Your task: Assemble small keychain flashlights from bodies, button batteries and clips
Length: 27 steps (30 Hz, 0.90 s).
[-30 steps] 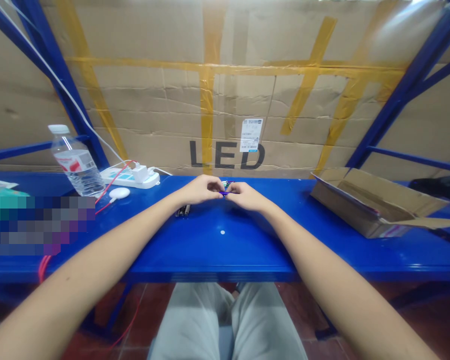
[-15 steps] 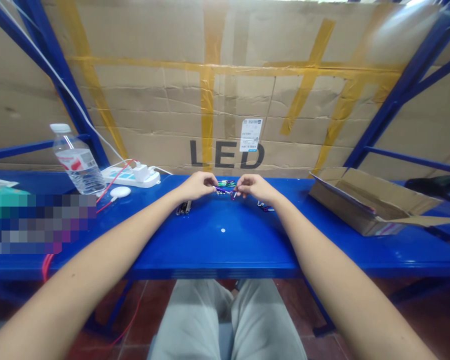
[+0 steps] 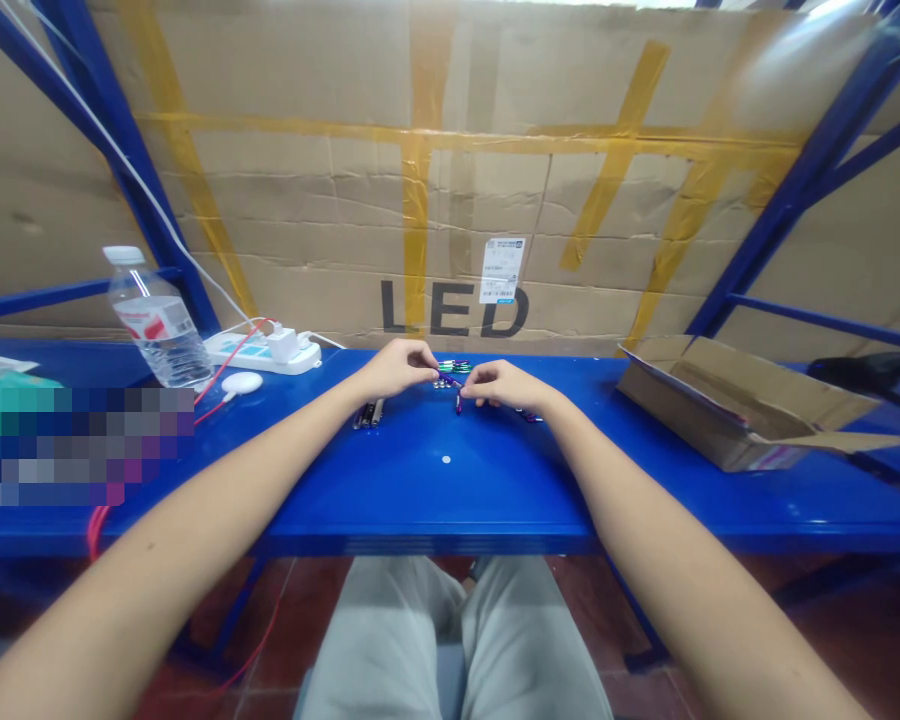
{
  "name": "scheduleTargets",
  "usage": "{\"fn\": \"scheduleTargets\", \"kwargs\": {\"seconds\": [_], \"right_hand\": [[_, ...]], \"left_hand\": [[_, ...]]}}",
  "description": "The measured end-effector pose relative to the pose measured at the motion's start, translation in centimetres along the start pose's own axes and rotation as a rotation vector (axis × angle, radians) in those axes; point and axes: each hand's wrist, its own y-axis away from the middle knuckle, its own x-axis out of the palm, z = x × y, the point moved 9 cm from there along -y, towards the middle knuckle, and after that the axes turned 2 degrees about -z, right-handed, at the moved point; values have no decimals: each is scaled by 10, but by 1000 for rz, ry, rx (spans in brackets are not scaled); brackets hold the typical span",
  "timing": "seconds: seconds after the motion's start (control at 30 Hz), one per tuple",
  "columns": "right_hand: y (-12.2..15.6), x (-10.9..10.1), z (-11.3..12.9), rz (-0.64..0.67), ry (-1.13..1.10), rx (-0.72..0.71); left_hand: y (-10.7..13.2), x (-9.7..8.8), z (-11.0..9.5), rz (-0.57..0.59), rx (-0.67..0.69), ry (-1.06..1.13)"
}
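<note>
Over the middle of the blue table, my left hand (image 3: pixel 401 368) pinches one end of a slim shiny purple piece (image 3: pixel 450 380). Close on its right, my right hand (image 3: pixel 499 385) has its fingertips pressed together at the other end. A short purple part (image 3: pixel 459 403) hangs below those fingertips; whether it is joined to the slim piece I cannot tell. Behind the hands lie several small green and silver pieces (image 3: pixel 454 366). Several dark slim sticks (image 3: pixel 369 413) lie beside my left wrist. Small purple pieces (image 3: pixel 531 416) are partly hidden by my right wrist.
An open cardboard box (image 3: pixel 709 410) stands on the right of the table (image 3: pixel 420 510). At left are a water bottle (image 3: pixel 161 335), a white power strip (image 3: pixel 259 350), a round white charger (image 3: pixel 241 384) and red cables. A large taped cardboard sheet (image 3: pixel 330 220) rises behind.
My right hand has turned and lowered slightly, and the purple part at its fingertips now hangs downward. My left hand has shifted slightly right, still pinching the slim piece.
</note>
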Motion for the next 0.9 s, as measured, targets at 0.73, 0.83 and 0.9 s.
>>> {"fn": "scheduleTargets", "kwargs": {"seconds": [0.73, 0.83, 0.9], "right_hand": [[-10, -28, -15, -133, -319, -70], [-26, -38, -12, -211, -79, -83], [-41, -43, -7, -215, 57, -113]], "left_hand": [[-4, -14, 4, -64, 27, -22], [-15, -19, 12, -85, 28, -138], [-27, -26, 17, -110, 27, -223]]}}
